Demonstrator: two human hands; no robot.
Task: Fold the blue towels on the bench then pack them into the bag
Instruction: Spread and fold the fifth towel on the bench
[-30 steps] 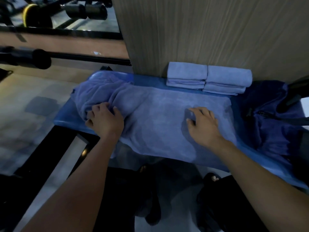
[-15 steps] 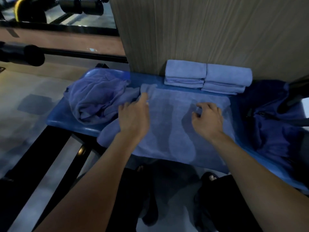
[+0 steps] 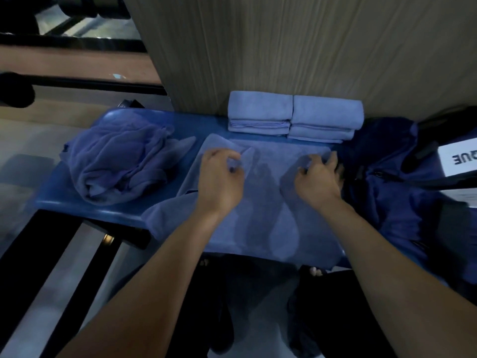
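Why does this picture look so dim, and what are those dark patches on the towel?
In the head view the light is low and bluish; the dark patches on the spread towel are shadows cast below the left hand and right hand; the wide lens bends the bench and floor near the left edge, where it is also blurred.

A wood-grain wall panel (image 3: 296,47) rises over a pale floor (image 3: 20,140), seemingly dim.

Both bare arms reached forward toward twelve o'clock. The left hand (image 3: 221,177) had its fingers curled and pinched a fold of cloth. The right hand (image 3: 318,178), at its three o'clock side, had bent fingers that gripped the cloth's far edge.
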